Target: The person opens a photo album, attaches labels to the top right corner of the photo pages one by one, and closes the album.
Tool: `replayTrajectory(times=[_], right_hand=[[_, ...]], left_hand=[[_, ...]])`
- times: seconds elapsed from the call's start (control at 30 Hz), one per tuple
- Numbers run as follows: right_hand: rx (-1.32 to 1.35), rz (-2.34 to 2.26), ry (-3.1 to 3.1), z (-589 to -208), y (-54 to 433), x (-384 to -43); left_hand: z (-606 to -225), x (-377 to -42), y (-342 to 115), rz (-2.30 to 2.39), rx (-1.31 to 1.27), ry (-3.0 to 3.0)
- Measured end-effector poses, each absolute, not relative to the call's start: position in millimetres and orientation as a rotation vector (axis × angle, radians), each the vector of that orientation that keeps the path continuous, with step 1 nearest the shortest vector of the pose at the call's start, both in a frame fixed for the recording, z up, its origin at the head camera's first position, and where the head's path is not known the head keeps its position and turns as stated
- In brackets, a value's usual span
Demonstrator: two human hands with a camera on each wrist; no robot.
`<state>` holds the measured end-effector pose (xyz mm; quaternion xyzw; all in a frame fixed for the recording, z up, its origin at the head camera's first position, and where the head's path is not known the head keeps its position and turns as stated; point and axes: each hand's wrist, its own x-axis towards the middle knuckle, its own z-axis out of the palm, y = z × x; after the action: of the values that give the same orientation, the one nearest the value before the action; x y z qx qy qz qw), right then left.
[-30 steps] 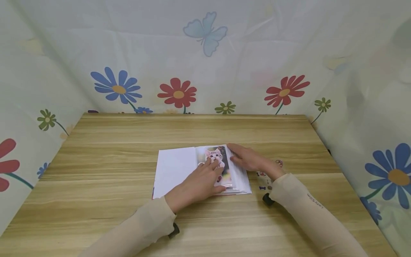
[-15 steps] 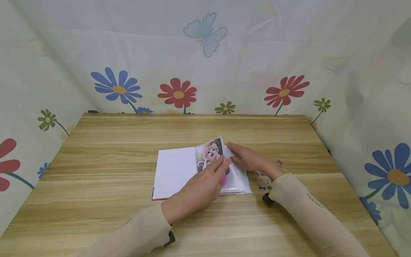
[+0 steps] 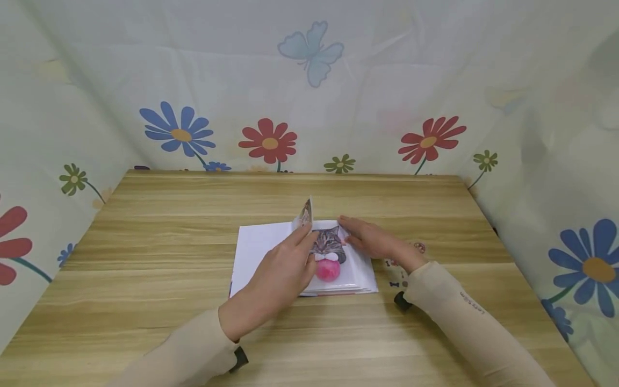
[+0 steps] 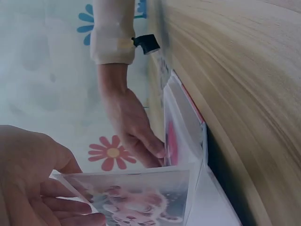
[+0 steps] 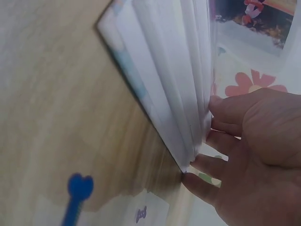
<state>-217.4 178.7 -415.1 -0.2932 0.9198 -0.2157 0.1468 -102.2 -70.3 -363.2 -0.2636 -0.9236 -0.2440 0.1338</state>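
Note:
An open photo album (image 3: pixel 263 244) lies on the table, its left side a blank white page. My left hand (image 3: pixel 278 266) has its fingers extended against a lifted sleeve page (image 3: pixel 304 214) with a kitten photo, which stands nearly upright. In the left wrist view, the page's outer edge touches the fingers of my left hand (image 4: pixel 37 183). Under it shows a photo of a grey tabby cat (image 3: pixel 329 244) with a pink ball. My right hand (image 3: pixel 369 236) rests at the album's right edge. In the right wrist view, fingertips of my right hand (image 5: pixel 254 150) touch the stacked page edges (image 5: pixel 174 80).
A clear sheet with small printed pictures (image 3: pixel 398 277) lies on the wooden table (image 3: pixel 184 209), partly under the right forearm. A flower-printed curtain (image 3: pixel 377 91) encloses the back and sides. Each wrist carries a small black camera (image 3: pixel 402 301).
The left hand has moved left, swinging the kitten page up from lying flat to nearly upright. The cat photo beneath has come into view. The right hand has barely moved.

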Motion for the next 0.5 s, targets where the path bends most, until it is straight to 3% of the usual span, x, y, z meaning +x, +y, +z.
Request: replayTrajectory(times=[0.5], right_hand=[[-0.845, -0.552, 2.639, -414.8, 178.0, -217.0]], left_hand=[[-356.3, -100.1, -114.2, -0.725, -0.518, -2.716]])
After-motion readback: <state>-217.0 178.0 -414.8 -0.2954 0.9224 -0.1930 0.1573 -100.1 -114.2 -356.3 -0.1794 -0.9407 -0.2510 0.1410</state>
